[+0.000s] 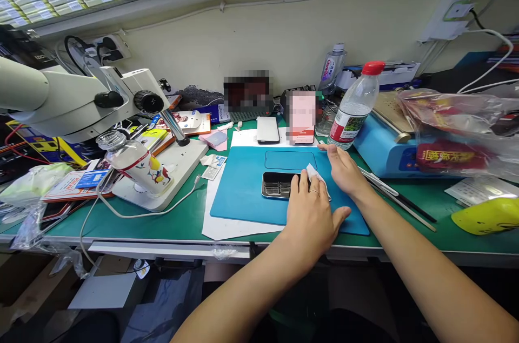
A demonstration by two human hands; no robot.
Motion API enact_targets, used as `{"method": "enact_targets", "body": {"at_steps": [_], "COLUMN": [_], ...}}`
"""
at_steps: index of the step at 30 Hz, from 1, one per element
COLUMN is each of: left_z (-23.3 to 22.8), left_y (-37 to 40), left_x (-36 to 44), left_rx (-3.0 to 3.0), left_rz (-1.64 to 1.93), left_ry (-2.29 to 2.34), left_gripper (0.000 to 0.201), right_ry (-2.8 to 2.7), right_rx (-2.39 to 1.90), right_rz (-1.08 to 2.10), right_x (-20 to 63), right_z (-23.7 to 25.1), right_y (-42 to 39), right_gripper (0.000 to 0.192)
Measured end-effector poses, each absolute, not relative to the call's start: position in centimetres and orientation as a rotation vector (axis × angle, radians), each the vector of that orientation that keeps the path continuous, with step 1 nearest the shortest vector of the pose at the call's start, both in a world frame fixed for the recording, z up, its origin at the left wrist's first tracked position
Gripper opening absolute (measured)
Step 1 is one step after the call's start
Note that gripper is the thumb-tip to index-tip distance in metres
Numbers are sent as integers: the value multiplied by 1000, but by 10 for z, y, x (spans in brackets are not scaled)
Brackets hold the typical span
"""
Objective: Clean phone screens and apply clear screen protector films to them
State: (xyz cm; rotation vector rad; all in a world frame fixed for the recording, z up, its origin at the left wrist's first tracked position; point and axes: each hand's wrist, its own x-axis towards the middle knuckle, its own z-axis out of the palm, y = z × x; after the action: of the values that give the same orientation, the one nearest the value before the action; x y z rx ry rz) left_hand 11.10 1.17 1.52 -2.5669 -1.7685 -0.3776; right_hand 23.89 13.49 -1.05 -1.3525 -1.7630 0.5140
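Note:
A phone [276, 185] with a dark, reflecting screen lies on a blue mat [247, 205]. My left hand [310, 210] rests over the phone's right half, fingers laid forward and thumb out to the side. Beneath those fingers is a crumpled white wipe [317, 175], pressed against the phone; part of it sticks out past the fingertips. At the mat's right edge, my right hand [344, 170] is on its side, fingers stretched out, with nothing visible in it. A thin dark-edged screen outline [290, 160] lies just beyond the phone.
A microscope [150, 102] and a glass jar [141, 165] stand left, with a white cable [162, 215] nearby. Behind the mat are a white phone-like slab [268, 130] and a lit phone [302, 116]. Right are a red-capped bottle [353, 108], tweezers [379, 181] and a blue machine [377, 146].

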Motion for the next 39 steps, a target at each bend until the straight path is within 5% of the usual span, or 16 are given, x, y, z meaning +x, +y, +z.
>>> {"method": "enact_targets", "body": {"at_steps": [25, 39], "left_z": [11, 2], "left_y": [-21, -29], "left_x": [12, 14], "left_rx": [-2514, -2376], "left_rz": [-347, -277], "left_ry": [-1872, -1946], "left_gripper": [59, 71], "right_ry": [-1762, -1764], "right_rx": [-1430, -1410], "right_rz": [589, 597], "right_x": [239, 238], "right_z": [-3, -4], "right_y": [126, 126], "right_gripper": [93, 87]}}
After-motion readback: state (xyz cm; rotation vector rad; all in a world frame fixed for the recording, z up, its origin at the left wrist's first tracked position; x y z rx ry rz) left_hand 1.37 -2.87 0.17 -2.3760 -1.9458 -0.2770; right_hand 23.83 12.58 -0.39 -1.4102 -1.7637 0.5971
